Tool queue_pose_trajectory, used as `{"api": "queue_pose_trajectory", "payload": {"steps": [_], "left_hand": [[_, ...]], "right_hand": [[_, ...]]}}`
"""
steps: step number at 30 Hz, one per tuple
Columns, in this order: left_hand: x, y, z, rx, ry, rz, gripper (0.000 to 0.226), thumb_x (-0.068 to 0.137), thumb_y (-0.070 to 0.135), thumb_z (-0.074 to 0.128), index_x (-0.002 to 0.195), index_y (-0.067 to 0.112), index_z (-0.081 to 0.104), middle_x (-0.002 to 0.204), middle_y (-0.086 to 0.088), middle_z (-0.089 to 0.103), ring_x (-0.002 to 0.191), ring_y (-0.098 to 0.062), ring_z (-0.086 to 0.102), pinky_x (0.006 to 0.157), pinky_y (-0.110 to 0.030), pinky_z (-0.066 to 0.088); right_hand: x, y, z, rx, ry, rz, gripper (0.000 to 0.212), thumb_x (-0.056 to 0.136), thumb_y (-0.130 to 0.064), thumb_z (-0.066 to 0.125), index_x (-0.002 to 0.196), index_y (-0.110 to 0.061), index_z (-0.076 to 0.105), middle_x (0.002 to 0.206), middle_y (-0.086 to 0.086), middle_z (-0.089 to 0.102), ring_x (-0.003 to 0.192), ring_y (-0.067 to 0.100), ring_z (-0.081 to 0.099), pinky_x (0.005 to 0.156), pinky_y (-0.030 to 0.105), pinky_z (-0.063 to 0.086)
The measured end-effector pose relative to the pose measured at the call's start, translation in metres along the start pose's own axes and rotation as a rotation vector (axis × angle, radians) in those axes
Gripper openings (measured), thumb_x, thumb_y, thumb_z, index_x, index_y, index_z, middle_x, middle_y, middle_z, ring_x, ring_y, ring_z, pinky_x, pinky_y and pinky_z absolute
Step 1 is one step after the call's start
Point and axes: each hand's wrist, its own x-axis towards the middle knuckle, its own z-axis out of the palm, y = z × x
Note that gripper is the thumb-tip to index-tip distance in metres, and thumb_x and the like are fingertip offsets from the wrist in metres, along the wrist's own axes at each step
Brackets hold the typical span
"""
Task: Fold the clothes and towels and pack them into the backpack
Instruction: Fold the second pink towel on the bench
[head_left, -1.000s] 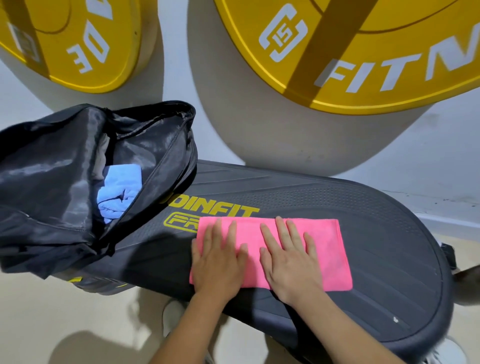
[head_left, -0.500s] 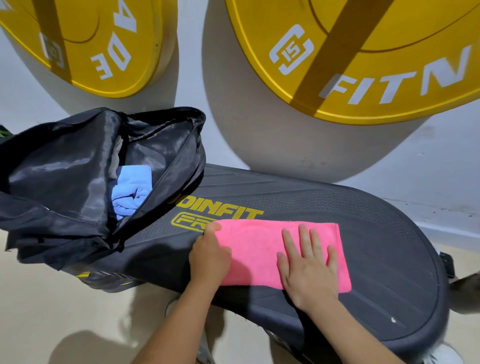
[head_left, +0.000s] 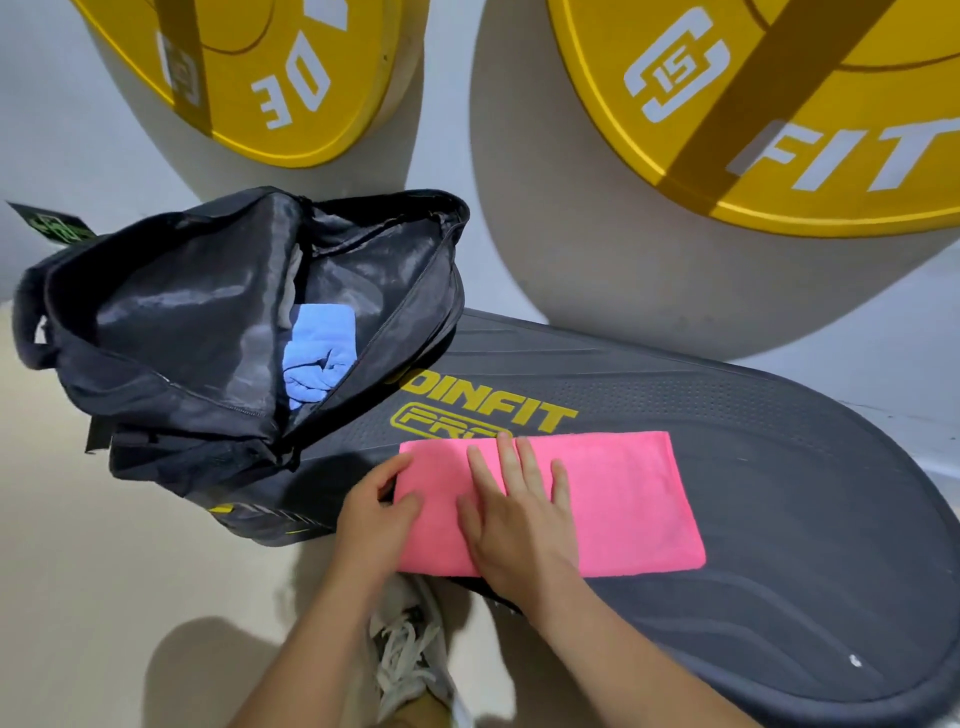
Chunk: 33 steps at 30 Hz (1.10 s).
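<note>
- The pink towel (head_left: 623, 499) is lying flat as a folded oblong on the dark bench pad (head_left: 805, 545), its near long edge sitting close to the pad's near rim
- The left hand (head_left: 374, 512) is curling round the towel's left short edge, thumb on top, seemingly pinching it
- The right hand (head_left: 511, 514) is pressing flat on the towel's left half, fingers straight and spread, gripping nothing
- Step in hand, as I am reading it: another fold, left end going over to the right
- The right hand should be marking the crease (anchoring, not dragging) while the left is lifting both corners together, so the layers are not skewing
- Edges: the near rim is the risk, with the towel sliding off toward the shoe (head_left: 405, 649) below; the pad's far and right parts are offering bare room
- The backpack (head_left: 171, 322) is sitting unzipped on the pad's left end, near the towel, a blue cloth (head_left: 319, 353) lying inside; the way across is looking short and unobstructed
- Yellow weight plates (head_left: 779, 104) are leaning on the wall behind, well apart
</note>
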Motion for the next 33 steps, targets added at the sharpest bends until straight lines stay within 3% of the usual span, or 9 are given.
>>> {"api": "queue_pose_trajectory", "payload": {"steps": [5, 10, 13, 17, 20, 22, 26, 30, 33], "left_hand": [[0.001, 0.001, 0.001, -0.178, -0.031, -0.003, 0.061, 0.074, -0.019, 0.056, 0.113, 0.027, 0.061, 0.1, 0.009, 0.066, 0.078, 0.008, 0.063, 0.076, -0.025, 0.049], [0.0, 0.012, 0.003, -0.345, -0.043, -0.069, 0.054, 0.078, -0.019, 0.056, 0.119, 0.015, 0.064, 0.108, -0.006, 0.069, 0.086, -0.011, 0.063, 0.079, -0.026, 0.05], [-0.002, 0.025, 0.004, -0.361, -0.062, -0.036, 0.055, 0.078, -0.018, 0.057, 0.125, 0.01, 0.061, 0.112, -0.006, 0.068, 0.09, -0.012, 0.061, 0.075, -0.018, 0.049], [-0.008, 0.04, 0.001, -0.286, -0.084, 0.031, 0.06, 0.077, -0.015, 0.06, 0.129, 0.014, 0.058, 0.108, -0.002, 0.069, 0.088, -0.013, 0.06, 0.077, -0.025, 0.047], [-0.016, 0.055, 0.005, -0.239, -0.13, 0.052, 0.063, 0.077, -0.009, 0.064, 0.132, 0.021, 0.056, 0.086, -0.003, 0.065, 0.07, -0.014, 0.053, 0.064, -0.025, 0.043], [-0.026, 0.07, 0.022, -0.179, -0.224, 0.109, 0.068, 0.076, -0.008, 0.066, 0.135, 0.022, 0.05, 0.075, -0.001, 0.058, 0.057, -0.008, 0.051, 0.055, -0.016, 0.041], [-0.045, 0.089, 0.077, 0.023, -0.437, 0.335, 0.09, 0.062, 0.017, 0.065, 0.145, 0.009, 0.031, 0.095, -0.013, 0.058, 0.083, -0.018, 0.06, 0.078, -0.034, 0.051], [-0.051, 0.088, 0.101, -0.074, -0.667, 0.262, 0.096, 0.074, -0.023, 0.054, 0.147, 0.025, 0.013, 0.105, 0.02, 0.053, 0.076, 0.015, 0.06, 0.064, -0.011, 0.047], [-0.056, 0.075, 0.096, -0.073, -0.561, 0.314, 0.085, 0.072, -0.013, 0.046, 0.134, 0.043, 0.032, 0.116, 0.03, 0.053, 0.097, 0.006, 0.061, 0.071, -0.015, 0.048]], "right_hand": [[0.001, 0.005, 0.005, 0.018, -0.023, -0.04, 0.064, 0.088, -0.057, 0.017, 0.147, -0.035, 0.029, 0.161, 0.001, 0.013, 0.148, 0.02, 0.007, 0.115, 0.051, 0.001], [0.0, 0.006, -0.001, 0.008, -0.064, -0.074, 0.073, 0.084, -0.057, 0.0, 0.151, -0.033, 0.015, 0.162, -0.002, -0.002, 0.148, 0.015, -0.007, 0.115, 0.049, -0.005], [0.002, 0.009, -0.008, 0.123, -0.074, -0.112, 0.067, 0.089, -0.052, 0.003, 0.149, -0.028, 0.022, 0.161, -0.006, 0.01, 0.148, 0.01, 0.0, 0.116, 0.045, -0.001], [0.01, 0.005, -0.026, 0.613, -0.173, -0.046, 0.044, 0.102, -0.033, 0.036, 0.145, -0.023, 0.04, 0.156, -0.006, 0.028, 0.146, 0.007, 0.015, 0.117, 0.035, 0.001], [0.001, 0.009, -0.057, 1.22, -0.137, 0.177, 0.037, 0.098, -0.022, 0.051, 0.128, -0.002, 0.057, 0.139, 0.011, 0.052, 0.131, 0.019, 0.045, 0.113, 0.034, 0.029], [-0.007, 0.02, -0.079, 1.446, -0.177, 0.321, 0.037, 0.093, -0.035, 0.057, 0.115, -0.006, 0.063, 0.112, 0.01, 0.065, 0.099, 0.019, 0.061, 0.09, 0.031, 0.046], [-0.018, 0.045, -0.105, 1.476, -0.249, 0.317, 0.032, 0.097, -0.039, 0.05, 0.107, -0.016, 0.069, 0.096, 0.002, 0.072, 0.081, 0.014, 0.064, 0.066, 0.026, 0.048], [-0.016, 0.067, -0.104, 1.343, 0.002, 0.515, 0.017, 0.091, -0.007, 0.054, 0.08, -0.012, 0.067, 0.069, 0.006, 0.064, 0.061, 0.018, 0.053, 0.053, 0.025, 0.038], [-0.014, 0.078, -0.095, 1.06, 0.05, 0.461, 0.016, 0.09, -0.004, 0.053, 0.083, -0.008, 0.068, 0.072, 0.007, 0.061, 0.064, 0.019, 0.049, 0.058, 0.029, 0.038]]}}
